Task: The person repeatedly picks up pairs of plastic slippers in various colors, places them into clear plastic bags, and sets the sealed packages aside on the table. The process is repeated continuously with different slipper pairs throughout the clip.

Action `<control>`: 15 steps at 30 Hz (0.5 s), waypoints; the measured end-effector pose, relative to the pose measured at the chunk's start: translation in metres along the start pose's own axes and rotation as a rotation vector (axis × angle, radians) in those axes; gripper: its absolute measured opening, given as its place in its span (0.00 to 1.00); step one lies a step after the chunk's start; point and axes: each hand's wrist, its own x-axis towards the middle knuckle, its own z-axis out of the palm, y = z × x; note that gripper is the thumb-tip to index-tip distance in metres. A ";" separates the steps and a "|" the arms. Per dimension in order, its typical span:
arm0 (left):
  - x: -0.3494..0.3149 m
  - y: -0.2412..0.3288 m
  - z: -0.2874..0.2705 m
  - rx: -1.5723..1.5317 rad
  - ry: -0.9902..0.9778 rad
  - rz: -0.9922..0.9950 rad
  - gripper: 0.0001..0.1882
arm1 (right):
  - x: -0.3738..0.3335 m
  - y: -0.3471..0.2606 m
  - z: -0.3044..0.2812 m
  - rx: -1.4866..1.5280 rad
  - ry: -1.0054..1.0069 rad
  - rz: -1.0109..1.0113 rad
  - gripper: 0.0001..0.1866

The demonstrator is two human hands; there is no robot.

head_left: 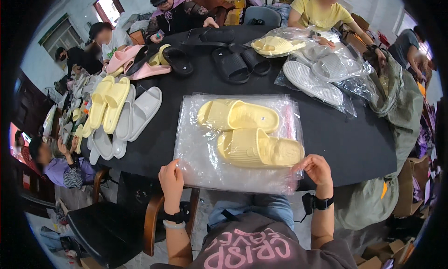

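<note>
A pair of pale yellow slide slippers lies in front of me on a stack of clear plastic bags (196, 168). The upper slipper (254, 116) and the lower slipper (280, 152) both point their open heels to the right. At the heel of the lower one, my right hand (316, 169) has its fingers closed round the edge. My left hand (171, 179) is curled beside the near left corner of the bags; what its fingers hold, if anything, is hidden.
Yellow and grey slippers (109, 101) are heaped at the left, with black slides (231, 66) farther back. Bagged grey slippers (312, 82) lie at the right by a green sack (396, 110). Co-workers sit around the black table (345, 143). An armchair (109, 229) stands to my left.
</note>
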 end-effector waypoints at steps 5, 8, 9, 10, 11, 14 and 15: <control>0.010 0.022 -0.003 0.134 0.143 0.137 0.23 | 0.046 -0.039 0.003 -1.125 -0.365 -0.118 0.18; 0.025 0.036 0.008 -0.084 0.029 0.180 0.23 | 0.075 -0.032 0.020 -1.318 -0.377 -0.083 0.24; 0.029 0.037 0.011 -0.151 0.005 0.199 0.23 | 0.083 -0.028 0.026 -1.317 -0.340 -0.062 0.25; 0.032 0.032 0.018 -0.141 -0.090 0.172 0.25 | 0.096 -0.028 0.027 -1.391 -0.432 -0.162 0.30; 0.031 0.028 0.024 -0.082 -0.092 0.175 0.26 | 0.107 -0.025 0.032 -1.439 -0.420 -0.171 0.30; 0.029 0.016 0.046 0.011 -0.124 0.166 0.31 | 0.134 -0.008 0.046 -1.643 -0.445 -0.217 0.31; 0.027 0.016 0.051 0.053 -0.118 0.182 0.31 | 0.141 0.002 0.042 -1.750 -0.497 -0.237 0.32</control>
